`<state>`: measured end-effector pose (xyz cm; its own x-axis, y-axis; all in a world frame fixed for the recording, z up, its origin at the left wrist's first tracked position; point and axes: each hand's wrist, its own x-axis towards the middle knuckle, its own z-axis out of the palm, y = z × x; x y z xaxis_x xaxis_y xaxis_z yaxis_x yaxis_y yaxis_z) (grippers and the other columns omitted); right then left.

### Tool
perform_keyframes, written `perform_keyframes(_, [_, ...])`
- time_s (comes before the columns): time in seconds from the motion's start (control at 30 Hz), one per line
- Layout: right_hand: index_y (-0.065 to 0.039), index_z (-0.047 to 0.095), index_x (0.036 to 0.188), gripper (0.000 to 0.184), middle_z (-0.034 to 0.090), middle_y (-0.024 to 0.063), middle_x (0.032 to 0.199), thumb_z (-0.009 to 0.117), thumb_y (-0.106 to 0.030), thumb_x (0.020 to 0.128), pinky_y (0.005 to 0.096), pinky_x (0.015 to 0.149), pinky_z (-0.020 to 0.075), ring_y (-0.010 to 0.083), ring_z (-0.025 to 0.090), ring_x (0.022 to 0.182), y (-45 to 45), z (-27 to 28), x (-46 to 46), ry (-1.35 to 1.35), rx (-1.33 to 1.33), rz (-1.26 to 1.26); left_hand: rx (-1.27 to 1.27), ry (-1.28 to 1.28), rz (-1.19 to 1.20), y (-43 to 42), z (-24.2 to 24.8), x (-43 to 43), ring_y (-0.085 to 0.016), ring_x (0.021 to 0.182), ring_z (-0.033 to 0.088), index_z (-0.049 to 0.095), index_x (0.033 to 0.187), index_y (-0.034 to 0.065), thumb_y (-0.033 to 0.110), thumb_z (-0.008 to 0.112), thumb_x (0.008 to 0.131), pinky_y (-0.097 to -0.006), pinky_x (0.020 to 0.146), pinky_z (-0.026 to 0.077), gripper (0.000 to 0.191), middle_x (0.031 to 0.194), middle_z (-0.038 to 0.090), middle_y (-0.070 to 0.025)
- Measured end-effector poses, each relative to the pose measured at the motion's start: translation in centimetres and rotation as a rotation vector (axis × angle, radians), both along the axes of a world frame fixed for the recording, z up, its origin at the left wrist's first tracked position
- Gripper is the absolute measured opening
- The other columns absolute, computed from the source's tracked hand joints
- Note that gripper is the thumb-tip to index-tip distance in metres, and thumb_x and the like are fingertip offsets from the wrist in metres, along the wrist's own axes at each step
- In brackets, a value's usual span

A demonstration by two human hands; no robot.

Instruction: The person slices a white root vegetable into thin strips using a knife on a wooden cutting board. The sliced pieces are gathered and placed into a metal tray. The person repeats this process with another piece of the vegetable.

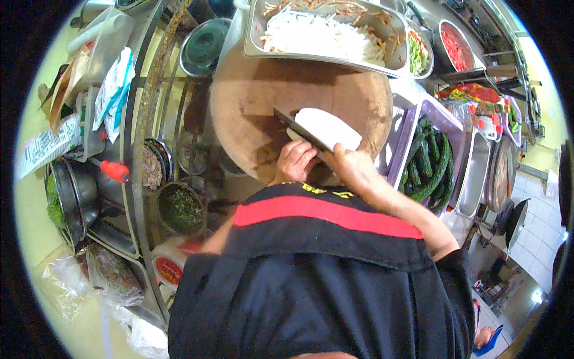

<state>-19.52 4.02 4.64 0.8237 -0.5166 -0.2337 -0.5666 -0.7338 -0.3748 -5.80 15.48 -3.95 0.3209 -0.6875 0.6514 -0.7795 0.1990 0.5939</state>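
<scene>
A round wooden chopping block (251, 89) lies before me. My right hand (352, 164) grips a kitchen knife (305, 132) at its near end, and the dark blade points away to the upper left. Close along the blade's right side is a smooth, bright white block of food (329, 125), whose kind I cannot make out. A sliver of something pale shows left of the blade. My left hand (293, 159) is at the block's near edge with curled fingers beside the blade; whether they pinch anything is hidden.
A steel pan of white strips (323, 38) overhangs the block's far edge. At right, a purple basket (399, 139) holds dark green cucumbers (426, 157). A metal rack (139, 197) with bowls stands left, including a bowl of chopped greens (181, 208). A pot of red pieces (455, 45) stands far right.
</scene>
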Motion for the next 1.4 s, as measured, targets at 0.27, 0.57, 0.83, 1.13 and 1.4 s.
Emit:
perform_keyframes(0.27, [-0.001,0.059,0.093,0.034,0.066,0.0242,0.074,0.049,-0.033,0.097,0.0502,0.067,0.0533,0.0421,0.067,0.075,-1.9,2.4,0.9,0.133,0.112,0.020,-0.029,0.023,-0.010,-0.1,0.3,-0.2,-0.027,0.096,0.061,0.068,0.090,0.0031,0.000,0.080,0.059,-0.0366,0.084,0.051,0.034,0.098,0.063,-0.0081])
perform_keyframes(0.57, [-0.003,0.057,0.093,0.022,0.062,0.0219,0.064,0.056,-0.025,0.096,0.0488,0.055,0.0509,0.0402,0.065,0.063,-0.2,7.2,-2.8,0.032,0.044,0.001,-0.017,0.010,0.006,0.3,-0.8,-0.3,-0.031,0.100,0.060,0.070,0.093,0.0024,0.001,0.079,0.064,-0.0400,0.085,0.053,0.030,0.103,0.062,-0.0107])
perform_keyframes(0.83, [-0.004,0.056,0.103,0.024,0.061,0.0194,0.060,0.057,-0.027,0.096,0.0469,0.051,0.0512,0.0369,0.065,0.058,-0.1,6.2,-4.1,0.073,0.019,0.073,-0.043,0.000,-0.005,0.1,-1.1,-0.2,-0.030,0.098,0.061,0.070,0.089,0.0034,0.002,0.080,0.062,-0.0394,0.084,0.052,0.029,0.101,0.062,-0.0108])
perform_keyframes(1.13, [-0.002,0.055,0.104,0.029,0.060,0.0185,0.056,0.057,-0.029,0.096,0.0476,0.050,0.0515,0.0377,0.065,0.055,-0.3,5.2,-3.5,0.069,0.054,0.060,-0.037,0.007,-0.013,0.2,-0.2,0.0,-0.029,0.097,0.060,0.068,0.090,0.0015,-0.002,0.076,0.062,-0.0385,0.083,0.051,0.029,0.099,0.062,-0.0111])
perform_keyframes(1.4, [0.000,0.052,0.091,0.028,0.062,0.0220,0.063,0.056,-0.028,0.095,0.0490,0.050,0.0519,0.0404,0.065,0.058,-1.0,1.3,-3.2,0.082,0.075,0.115,0.005,-0.008,-0.005,-0.2,-0.4,0.1,-0.030,0.097,0.061,0.067,0.091,-0.0002,0.003,0.076,0.065,-0.0374,0.085,0.051,0.028,0.100,0.063,-0.0119])
